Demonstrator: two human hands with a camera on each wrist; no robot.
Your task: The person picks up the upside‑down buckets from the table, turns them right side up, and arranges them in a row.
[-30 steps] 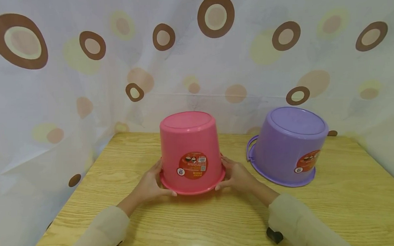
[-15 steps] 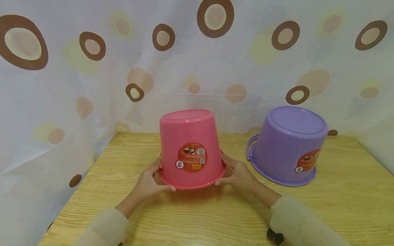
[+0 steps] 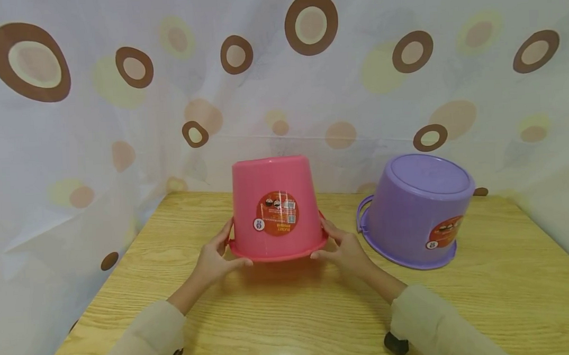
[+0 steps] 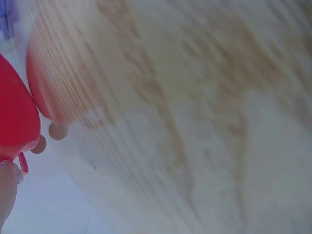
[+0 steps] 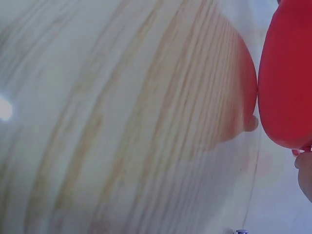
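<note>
A pink bucket (image 3: 277,220) stands bottom up at the middle of the table, its near rim lifted and the whole bucket tipped away. My left hand (image 3: 215,259) grips the rim on the left side, thumb in front and fingers hidden behind. On the opposite side my right hand (image 3: 347,251) holds the rim the same way. Both wrist views show the bucket's red wall at the edge of the picture: the bucket (image 4: 17,109) with a left thumb (image 4: 7,187) below it, and the bucket (image 5: 287,78) above a right thumb (image 5: 305,175).
A purple bucket (image 3: 415,214) sits bottom up to the right of my right hand, its handle (image 3: 361,214) sticking out on its left. The wooden table (image 3: 290,315) ends at a patterned cloth (image 3: 271,93) behind and on the left.
The pink bucket's near rim has come up and the bucket has tipped farther back, so its bottom face has gone from sight. Both hands have risen slightly with it. The purple bucket stays put.
</note>
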